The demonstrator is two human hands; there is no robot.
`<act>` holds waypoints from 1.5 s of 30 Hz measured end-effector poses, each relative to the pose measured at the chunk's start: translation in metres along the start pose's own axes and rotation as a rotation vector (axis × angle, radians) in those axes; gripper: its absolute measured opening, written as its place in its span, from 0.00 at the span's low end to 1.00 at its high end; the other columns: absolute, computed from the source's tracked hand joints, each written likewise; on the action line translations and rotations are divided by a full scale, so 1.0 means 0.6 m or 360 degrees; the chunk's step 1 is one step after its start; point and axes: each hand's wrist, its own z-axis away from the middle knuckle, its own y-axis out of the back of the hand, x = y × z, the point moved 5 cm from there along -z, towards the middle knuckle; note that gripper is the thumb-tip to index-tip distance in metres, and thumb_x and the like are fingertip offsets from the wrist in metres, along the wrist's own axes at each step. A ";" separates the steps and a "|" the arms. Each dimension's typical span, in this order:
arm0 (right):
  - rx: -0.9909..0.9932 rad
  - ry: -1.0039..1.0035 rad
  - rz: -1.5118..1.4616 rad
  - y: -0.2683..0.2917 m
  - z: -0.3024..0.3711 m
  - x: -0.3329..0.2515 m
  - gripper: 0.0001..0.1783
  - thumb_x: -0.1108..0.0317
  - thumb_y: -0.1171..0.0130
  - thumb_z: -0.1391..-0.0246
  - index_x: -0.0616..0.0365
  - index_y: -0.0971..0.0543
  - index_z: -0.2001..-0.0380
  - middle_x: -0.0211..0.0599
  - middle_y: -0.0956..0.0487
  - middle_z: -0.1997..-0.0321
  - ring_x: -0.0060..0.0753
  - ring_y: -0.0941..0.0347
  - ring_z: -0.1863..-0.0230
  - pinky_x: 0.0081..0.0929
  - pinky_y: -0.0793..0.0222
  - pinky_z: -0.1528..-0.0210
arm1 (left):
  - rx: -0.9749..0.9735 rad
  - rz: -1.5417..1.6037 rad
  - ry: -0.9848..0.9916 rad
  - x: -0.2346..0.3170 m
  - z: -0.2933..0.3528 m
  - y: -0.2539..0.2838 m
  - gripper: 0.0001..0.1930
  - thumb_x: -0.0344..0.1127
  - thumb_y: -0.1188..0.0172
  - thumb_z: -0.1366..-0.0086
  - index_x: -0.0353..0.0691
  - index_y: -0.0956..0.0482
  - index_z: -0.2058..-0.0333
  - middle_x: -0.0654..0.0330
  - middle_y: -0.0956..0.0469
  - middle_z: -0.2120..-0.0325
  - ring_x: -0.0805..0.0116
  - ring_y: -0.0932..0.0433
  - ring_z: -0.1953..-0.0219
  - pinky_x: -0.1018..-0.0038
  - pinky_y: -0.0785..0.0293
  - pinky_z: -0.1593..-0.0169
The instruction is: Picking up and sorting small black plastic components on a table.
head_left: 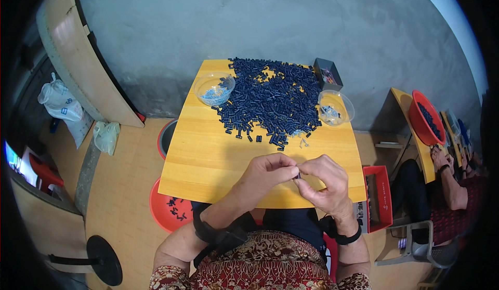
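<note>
Over the near edge of the yellow table (197, 170), my left hand (265, 174) pinches a small dark piece (297, 175) between thumb and fingers. My right hand (328, 184) meets it there, its thumb and forefinger closed around the same spot; any smaller part in those fingertips is hidden. Beyond both hands spreads a big heap of short dark plastic pieces (275, 100). Left of the heap stands a clear bowl (213, 101) of small light-blue parts, and on its right another clear bowl (345, 114) with small pale parts. A few tiny parts (303, 142) lie loose at the heap's near edge.
A black box (328, 77) sits at the far right corner. Beside the table are a red basin (161, 214) with dark pieces, a grey-lined tub (166, 139) and a red crate (383, 196). At right, a person (452, 201) works near another red basin (423, 118).
</note>
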 end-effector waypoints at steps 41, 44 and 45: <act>0.0001 0.0085 0.0195 -0.030 0.020 0.028 0.13 0.76 0.34 0.62 0.60 0.23 0.69 0.37 0.23 0.71 0.40 0.26 0.71 0.33 0.31 0.68 | 0.0065 0.0315 0.0273 -0.063 -0.008 0.022 0.09 0.35 0.40 0.37 0.39 0.21 0.61 0.65 0.22 0.64 0.76 0.24 0.60 0.78 0.29 0.52; -0.0081 0.0035 0.0113 -0.014 0.010 0.033 0.14 0.76 0.34 0.60 0.61 0.22 0.65 0.39 0.21 0.68 0.43 0.25 0.68 0.33 0.29 0.65 | 0.0105 -0.0020 0.0088 -0.048 -0.016 0.033 0.08 0.35 0.40 0.37 0.37 0.20 0.62 0.63 0.21 0.65 0.75 0.24 0.60 0.78 0.29 0.53; -0.0086 -0.0034 0.0158 0.003 0.005 0.041 0.16 0.74 0.34 0.58 0.63 0.22 0.62 0.41 0.20 0.66 0.42 0.23 0.66 0.31 0.27 0.63 | 0.0160 0.0056 0.0080 -0.045 -0.017 0.042 0.08 0.34 0.40 0.37 0.37 0.20 0.63 0.63 0.21 0.66 0.75 0.24 0.60 0.78 0.29 0.54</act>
